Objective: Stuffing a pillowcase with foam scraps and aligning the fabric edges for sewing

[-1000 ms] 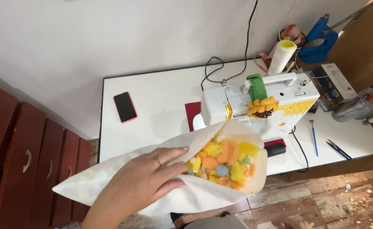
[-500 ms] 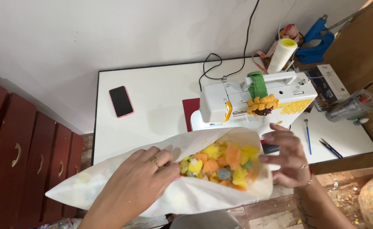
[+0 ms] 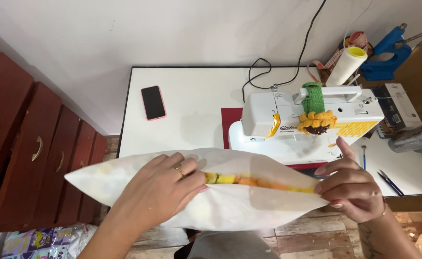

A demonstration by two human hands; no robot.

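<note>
The white pillow cover [image 3: 230, 211] is lying lengthwise left-to-right between both hands, the left hand [image 3: 160, 189] and right hand [image 3: 350, 184] pinching its open edge nearly closed.

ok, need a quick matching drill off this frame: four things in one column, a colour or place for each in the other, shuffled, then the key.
Things:
1. phone
2. thread spool
3. pillow cover
4. sewing machine

Matches:
A. held between left hand and right hand, coloured stuffing showing in the opening
B. lying flat on the left part of the table, pink edge
C. white, with a knitted sunflower on top
D. by the wall, yellow cap

Pairs: 1-B, 2-D, 3-A, 4-C
</note>
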